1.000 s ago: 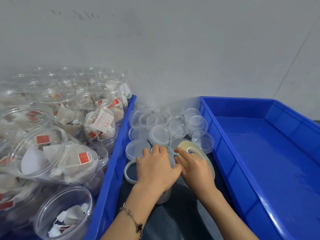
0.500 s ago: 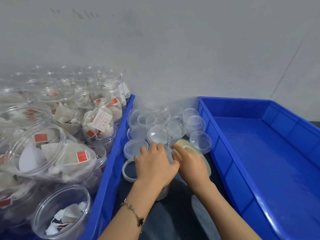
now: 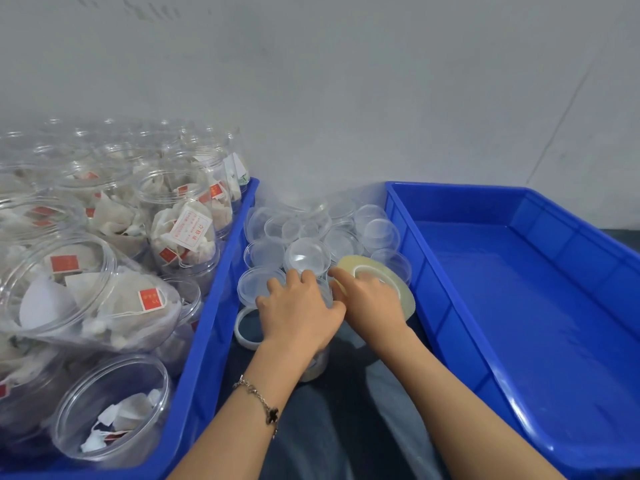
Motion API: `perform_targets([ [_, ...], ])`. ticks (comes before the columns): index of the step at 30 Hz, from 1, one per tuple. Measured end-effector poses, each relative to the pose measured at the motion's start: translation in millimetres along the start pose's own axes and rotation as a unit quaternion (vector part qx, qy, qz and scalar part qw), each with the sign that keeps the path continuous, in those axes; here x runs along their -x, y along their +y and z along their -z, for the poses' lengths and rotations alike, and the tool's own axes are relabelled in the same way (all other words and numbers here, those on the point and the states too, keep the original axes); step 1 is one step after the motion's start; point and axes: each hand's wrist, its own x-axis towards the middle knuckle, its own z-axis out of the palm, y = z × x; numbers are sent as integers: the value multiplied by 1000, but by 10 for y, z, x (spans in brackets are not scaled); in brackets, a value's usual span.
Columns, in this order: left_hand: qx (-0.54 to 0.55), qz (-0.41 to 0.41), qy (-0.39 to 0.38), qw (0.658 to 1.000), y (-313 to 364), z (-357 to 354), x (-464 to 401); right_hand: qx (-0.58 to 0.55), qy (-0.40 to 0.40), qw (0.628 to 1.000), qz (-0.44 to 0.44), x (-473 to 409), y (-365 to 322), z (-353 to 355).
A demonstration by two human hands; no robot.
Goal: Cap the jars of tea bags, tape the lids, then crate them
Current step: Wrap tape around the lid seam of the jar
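Both crates, the left crate [image 3: 221,271] and the right crate [image 3: 519,289], are glossy blue moulded plastic, smooth with light reflections on the floor of the right one. The jars [image 3: 180,216] and loose lids [image 3: 306,254] are clear, shiny plastic; the tea bags [image 3: 114,299] inside look like matt white paper or mesh with red paper tags. The tape roll [image 3: 388,275] is translucent yellowish glossy film, the bracelet [image 3: 258,398] metal chain, and the cloth [image 3: 346,427] between the crates is dark and matt.
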Motion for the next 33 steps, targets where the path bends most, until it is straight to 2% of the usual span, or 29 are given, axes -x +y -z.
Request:
perform_targets([
  [5,6,10,-6,1000,-1,24,-2,31,-4,999,20,-62,-15,-7],
  [19,27,23,-15,999,-42,106,16,33,0,999,22,-214,-71,-59],
  [22,12,-31,-20,999,38,91,182,84,-17,995,-47,-400,121,16],
  [24,22,-46,-14,999,73,70,291,59,17,994,-95,-557,278,146],
  [28,27,-55,-24,998,52,65,279,-32,101,994,-15,-711,111,331],
  [33,30,-37,-41,998,87,63,237,-145,122,980,-65,-615,102,471],
])
